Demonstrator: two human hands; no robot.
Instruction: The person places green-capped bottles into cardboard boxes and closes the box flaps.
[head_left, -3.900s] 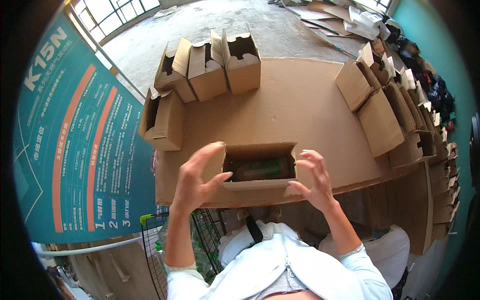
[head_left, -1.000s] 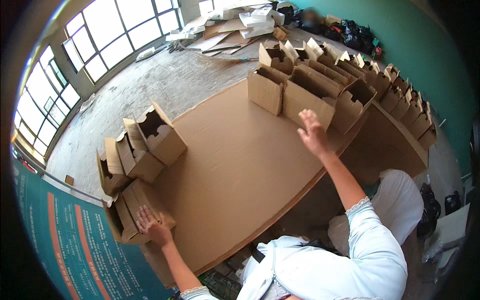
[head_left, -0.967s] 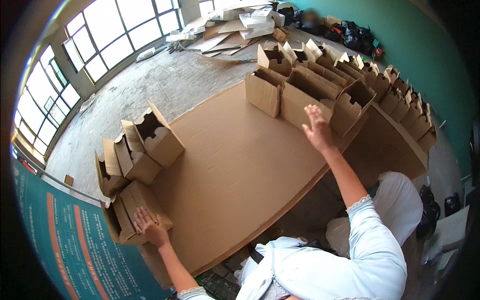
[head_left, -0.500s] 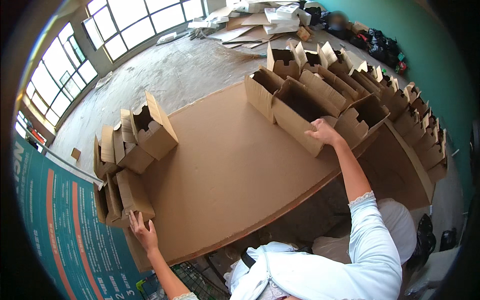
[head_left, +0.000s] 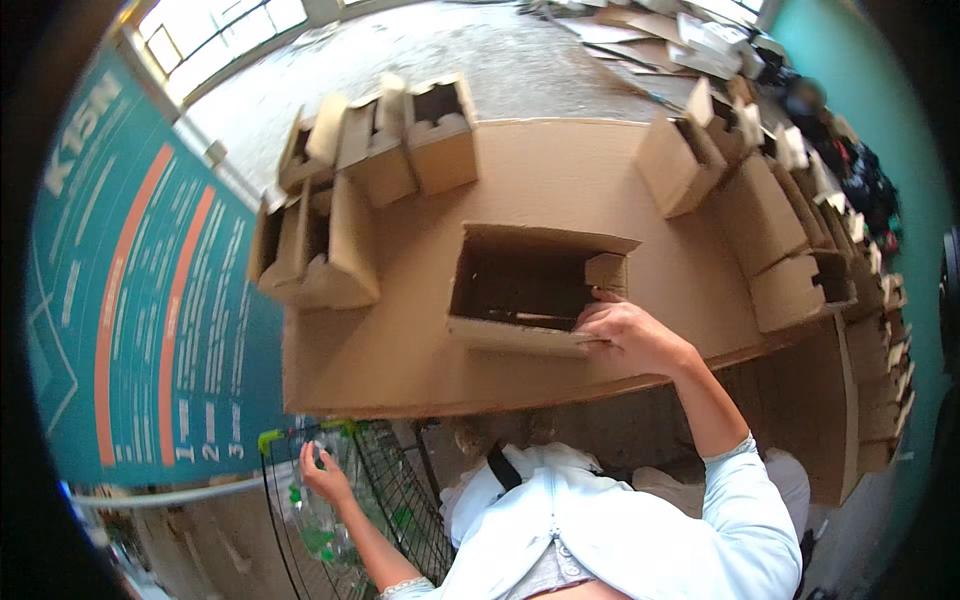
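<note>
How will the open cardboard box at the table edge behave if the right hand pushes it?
The open cardboard box looks empty, so probably light and slides easily. Its thin flaps may bend under the right hand. Wide and low, it seems unlikely to tip.

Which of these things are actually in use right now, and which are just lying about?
In use:
- open cardboard box, right hand on its near corner
- wire basket of clear bottles, left hand reaching in

Lying about:
- box stacks at left and right
- flattened cardboard on the floor
- teal banner
</note>
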